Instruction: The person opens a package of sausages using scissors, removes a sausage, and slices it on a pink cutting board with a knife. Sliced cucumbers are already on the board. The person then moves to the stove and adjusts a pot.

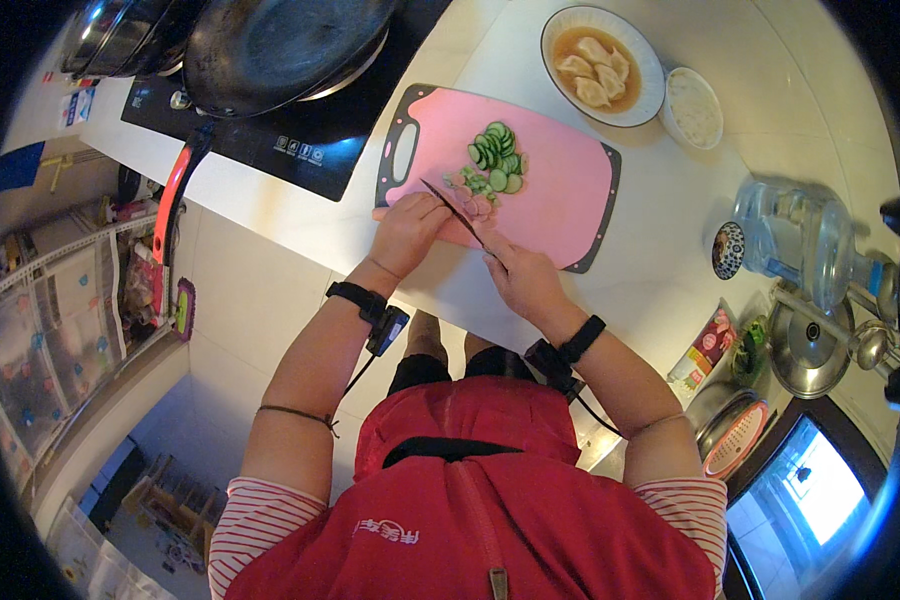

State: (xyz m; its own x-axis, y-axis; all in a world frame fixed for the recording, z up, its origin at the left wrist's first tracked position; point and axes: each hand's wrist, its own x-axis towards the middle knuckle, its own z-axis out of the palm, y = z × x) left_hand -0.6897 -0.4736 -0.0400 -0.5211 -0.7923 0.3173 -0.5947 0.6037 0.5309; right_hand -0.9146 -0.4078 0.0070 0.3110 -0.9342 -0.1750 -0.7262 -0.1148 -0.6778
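A pink cutting board (555, 180) with dark grey ends lies on the white counter. My right hand (521, 274) grips a kitchen knife (457, 214), its dark blade pointing up and left over the board's near edge. Just left of the blade, my left hand (412, 229) rests with bent fingers on a pink sausage (381, 214), mostly hidden beneath it. Round pink slices (474, 202) lie right of the blade. Beyond them are cucumber slices (495, 146) in a loose pile, and small pale green pieces (474, 178) sit between the two.
A black frying pan (285, 45) stands on the induction cooktop (262, 150), its red handle over the counter edge. Behind the board are a bowl of dumplings (604, 71) in broth and a bowl of rice (694, 109). A plastic water jug (791, 232) lies at the right, near the metal sink.
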